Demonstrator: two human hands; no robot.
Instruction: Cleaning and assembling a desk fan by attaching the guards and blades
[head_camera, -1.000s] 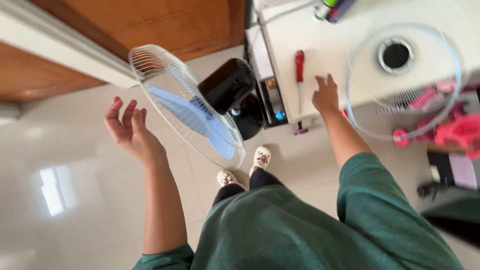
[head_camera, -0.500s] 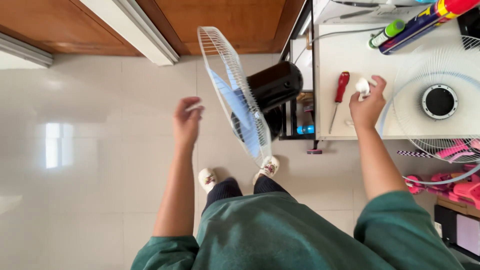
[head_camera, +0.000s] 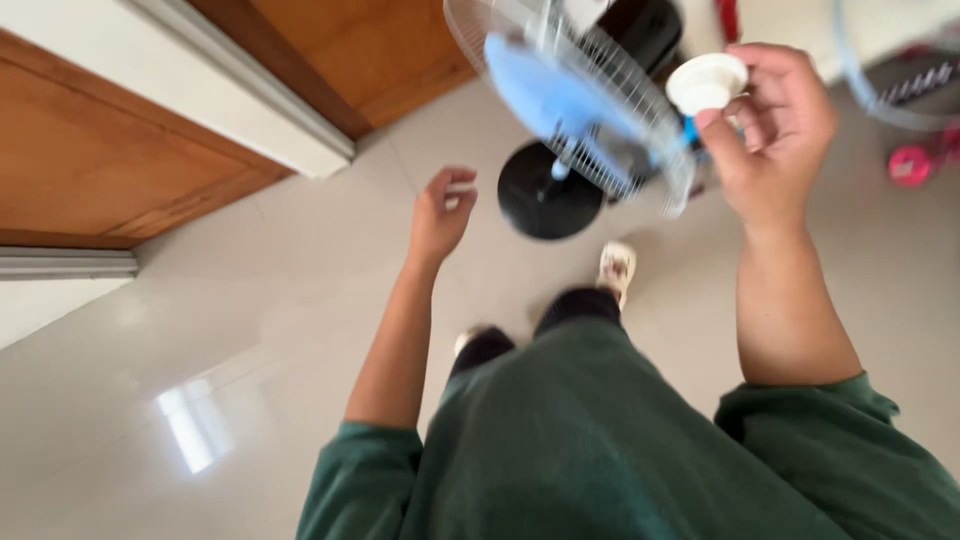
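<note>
The wire guard (head_camera: 610, 110) of the standing fan is the only thing here that holds anything: pale blue blades (head_camera: 545, 90) sit behind its thin white ribs, in the upper middle of the frame. Below it, the round black base (head_camera: 545, 205) rests on the floor.

The right hand (head_camera: 770, 135), upper right, is closed on a small white round cap (head_camera: 706, 82), pinched between thumb and fingertips. The cap is a shallow disc with a raised rim, plain and matte, held just in front of the guard's right edge; whether it touches the wires is lost in the blur. The left hand (head_camera: 440, 215), at centre, hangs loosely curled with nothing in it, left of the base and apart from it.

Glossy cream floor tiles (head_camera: 200, 380) spread wide across the lower left. A wooden door (head_camera: 110, 170) and a white frame strip (head_camera: 250, 95) close off the upper left. At the far right edge a pink object (head_camera: 912, 165) lies on the floor. The person's feet (head_camera: 616, 268) stand just below the base.
</note>
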